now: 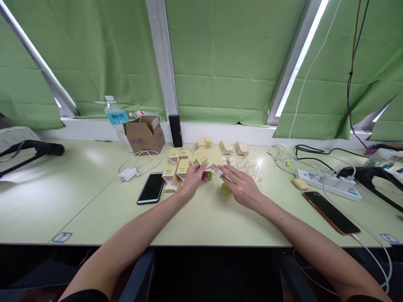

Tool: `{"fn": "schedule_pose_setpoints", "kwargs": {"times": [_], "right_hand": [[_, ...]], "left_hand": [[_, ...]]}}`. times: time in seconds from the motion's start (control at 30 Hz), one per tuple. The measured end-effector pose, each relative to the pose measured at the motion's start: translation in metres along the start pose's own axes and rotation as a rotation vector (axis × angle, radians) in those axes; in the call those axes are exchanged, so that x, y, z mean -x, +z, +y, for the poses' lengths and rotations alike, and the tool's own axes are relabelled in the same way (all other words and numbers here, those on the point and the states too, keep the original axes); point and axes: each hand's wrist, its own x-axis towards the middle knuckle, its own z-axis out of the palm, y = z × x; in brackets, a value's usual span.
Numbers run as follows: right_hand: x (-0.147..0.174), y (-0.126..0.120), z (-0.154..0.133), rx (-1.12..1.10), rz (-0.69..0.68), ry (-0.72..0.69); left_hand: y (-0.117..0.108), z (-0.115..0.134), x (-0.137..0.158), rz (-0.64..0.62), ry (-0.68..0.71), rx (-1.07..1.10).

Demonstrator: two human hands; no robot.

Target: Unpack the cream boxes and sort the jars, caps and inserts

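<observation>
My left hand (194, 180) is closed on a small cream carton (205, 158) with a green label, thumb on its face. At the carton's near end, a white flap stands out. My right hand (244, 186) has its fingertips on that flap, the fingers together. Just under my right hand stands a small clear jar with green contents (226, 190); another green item (210, 176) shows partly behind my left fingers. To the left are several similar cartons (170, 173), with open flaps. Several clear containers (251, 166) lie beyond my right hand.
Farther back stand more cartons (226, 147). At left are a black phone (151, 188), a white charger (128, 174), a brown cardboard box (145, 136), a water bottle (118, 119) and a black cylinder (175, 131). A power strip (329, 184), cables and a second phone (330, 212) lie right.
</observation>
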Motion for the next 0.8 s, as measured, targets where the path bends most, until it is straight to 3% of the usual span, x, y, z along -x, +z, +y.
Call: {"fn": "schedule_pose_setpoints", "kwargs": {"times": [0.4,0.53,0.63,0.73,0.8], "right_hand": [[-0.009,0.000,-0.001,-0.194,-0.023,0.006],[-0.015,-0.004,-0.002,-0.289,0.013,0.246],[-0.023,-0.008,0.002,-0.472,-0.076,0.467],[-0.030,-0.005,0.005,-0.752,-0.205,0.560],[-0.032,0.002,0.007,-0.863,-0.213,0.625]], "left_hand": [[-0.008,-0.008,-0.016,-0.027,-0.030,0.149],[-0.009,-0.009,-0.019,0.042,-0.007,0.101],[-0.009,-0.008,-0.018,0.046,-0.004,0.067],[-0.008,-0.007,-0.016,0.030,-0.010,0.061],[-0.007,-0.007,-0.015,0.007,-0.018,0.068]]}}
